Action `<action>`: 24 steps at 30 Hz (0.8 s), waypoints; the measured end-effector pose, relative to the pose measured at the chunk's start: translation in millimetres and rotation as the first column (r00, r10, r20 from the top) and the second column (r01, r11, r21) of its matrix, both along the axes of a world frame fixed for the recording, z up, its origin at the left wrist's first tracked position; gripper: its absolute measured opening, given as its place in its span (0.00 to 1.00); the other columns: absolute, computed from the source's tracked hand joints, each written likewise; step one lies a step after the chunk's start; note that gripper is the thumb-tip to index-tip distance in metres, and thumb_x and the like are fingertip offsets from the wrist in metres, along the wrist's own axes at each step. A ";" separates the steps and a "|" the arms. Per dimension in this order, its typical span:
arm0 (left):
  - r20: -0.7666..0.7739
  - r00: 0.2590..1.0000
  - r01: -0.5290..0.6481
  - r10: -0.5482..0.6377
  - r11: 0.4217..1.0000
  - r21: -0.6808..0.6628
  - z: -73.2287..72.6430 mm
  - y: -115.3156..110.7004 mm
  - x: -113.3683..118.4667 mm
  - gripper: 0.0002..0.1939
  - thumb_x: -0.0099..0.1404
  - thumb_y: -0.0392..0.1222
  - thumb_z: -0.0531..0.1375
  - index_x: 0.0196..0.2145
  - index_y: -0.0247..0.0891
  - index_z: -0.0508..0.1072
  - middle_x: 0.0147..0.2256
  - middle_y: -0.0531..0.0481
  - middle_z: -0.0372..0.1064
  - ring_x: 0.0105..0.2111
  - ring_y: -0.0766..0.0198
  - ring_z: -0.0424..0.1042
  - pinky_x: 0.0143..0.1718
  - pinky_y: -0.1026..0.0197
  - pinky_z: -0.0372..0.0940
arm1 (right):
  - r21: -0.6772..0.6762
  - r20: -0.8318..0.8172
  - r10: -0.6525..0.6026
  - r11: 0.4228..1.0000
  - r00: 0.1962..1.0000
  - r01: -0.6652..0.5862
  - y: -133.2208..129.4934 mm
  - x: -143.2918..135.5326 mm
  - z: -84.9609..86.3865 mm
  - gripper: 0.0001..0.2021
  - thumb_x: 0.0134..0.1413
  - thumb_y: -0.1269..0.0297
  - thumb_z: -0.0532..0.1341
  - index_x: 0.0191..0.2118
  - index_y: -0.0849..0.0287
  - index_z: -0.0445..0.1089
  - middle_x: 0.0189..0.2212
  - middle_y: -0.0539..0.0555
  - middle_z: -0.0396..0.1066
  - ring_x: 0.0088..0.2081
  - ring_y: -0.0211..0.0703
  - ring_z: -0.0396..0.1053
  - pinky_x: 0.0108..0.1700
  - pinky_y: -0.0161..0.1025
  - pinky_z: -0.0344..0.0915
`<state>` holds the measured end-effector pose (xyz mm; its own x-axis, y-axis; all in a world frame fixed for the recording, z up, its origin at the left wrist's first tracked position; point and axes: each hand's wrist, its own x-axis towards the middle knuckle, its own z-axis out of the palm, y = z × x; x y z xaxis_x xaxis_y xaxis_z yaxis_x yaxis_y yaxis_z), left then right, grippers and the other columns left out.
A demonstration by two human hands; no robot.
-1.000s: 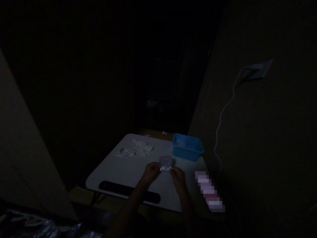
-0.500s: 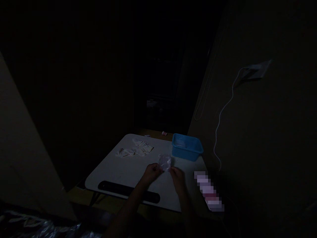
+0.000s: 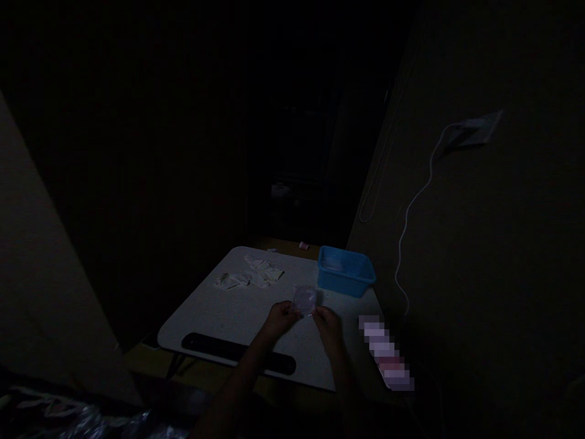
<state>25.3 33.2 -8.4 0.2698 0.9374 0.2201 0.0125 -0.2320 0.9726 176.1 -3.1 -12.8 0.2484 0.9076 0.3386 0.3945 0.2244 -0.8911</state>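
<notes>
Between my two hands is a small, square, clear plastic packet (image 3: 305,299), held just over the white table. My left hand (image 3: 281,318) pinches its lower left corner. At the lower right corner, the fingers of my right hand (image 3: 327,322) are closed on the packet too. The dim light hides what, if anything, is inside it. Beyond my right hand stands a blue plastic basin (image 3: 346,283) with some clear plastic in it. Crumpled white gloves or cloths (image 3: 262,271) lie on the far left of the table.
The white folding table (image 3: 214,317) has a black slot along its near edge. To its right lies a lit, blurred-out screen (image 3: 386,353). A white cable (image 3: 404,225) hangs from a wall socket. Behind the table is a small reddish-and-white spool-like thing (image 3: 303,246).
Both hands keep their grip and have barely moved. The packet looks a little flatter, with fewer bright glints on it.
</notes>
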 end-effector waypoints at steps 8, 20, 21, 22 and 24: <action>-0.026 0.999 0.024 -0.024 0.999 -0.021 -8.5 2.9 2.7 0.15 0.42 0.49 0.61 0.16 0.34 0.63 0.16 0.57 0.55 0.18 0.72 0.53 0.19 0.69 0.48 | 0.014 0.019 -0.019 1.000 1.000 0.019 -2.0 -1.6 3.1 0.17 0.42 0.50 0.55 0.25 0.60 0.70 0.22 0.51 0.69 0.28 0.42 0.66 0.29 0.34 0.61; 0.054 0.998 0.037 -0.036 0.999 -0.004 -5.3 4.0 1.1 0.19 0.46 0.52 0.59 0.22 0.30 0.69 0.19 0.53 0.61 0.20 0.70 0.58 0.22 0.67 0.54 | 0.000 0.072 0.037 0.999 0.997 -0.037 1.9 -0.7 -0.7 0.14 0.41 0.54 0.55 0.19 0.59 0.66 0.17 0.49 0.64 0.23 0.39 0.62 0.25 0.33 0.58; 0.039 0.999 0.027 -0.027 1.000 0.000 -5.3 4.0 0.9 0.19 0.46 0.53 0.59 0.22 0.30 0.69 0.19 0.54 0.60 0.20 0.70 0.57 0.22 0.67 0.53 | -0.002 0.060 0.049 0.999 0.997 -0.049 2.4 -0.9 -1.4 0.13 0.41 0.54 0.56 0.20 0.59 0.67 0.18 0.49 0.65 0.23 0.39 0.62 0.25 0.33 0.58; 0.028 0.999 0.023 -0.023 1.000 0.005 -5.0 3.6 0.7 0.19 0.47 0.53 0.59 0.21 0.30 0.69 0.18 0.54 0.59 0.20 0.70 0.57 0.21 0.67 0.53 | 0.001 0.033 0.065 0.998 0.997 -0.065 2.6 -1.3 -1.9 0.13 0.41 0.54 0.56 0.23 0.60 0.68 0.20 0.50 0.67 0.25 0.40 0.64 0.26 0.33 0.59; 0.021 0.999 0.025 -0.025 1.000 0.018 -3.5 2.3 0.1 0.19 0.48 0.53 0.58 0.20 0.30 0.68 0.18 0.54 0.59 0.20 0.71 0.56 0.21 0.68 0.52 | 0.021 -0.025 0.081 0.997 0.996 -0.081 2.4 -2.5 -2.3 0.15 0.42 0.53 0.55 0.28 0.60 0.70 0.25 0.52 0.70 0.28 0.41 0.66 0.29 0.34 0.61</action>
<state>25.4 35.5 -11.8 0.2883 0.9262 0.2430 -0.0142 -0.2496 0.9682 173.6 -0.8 -15.1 0.1832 0.9182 0.3512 0.3513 0.2725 -0.8957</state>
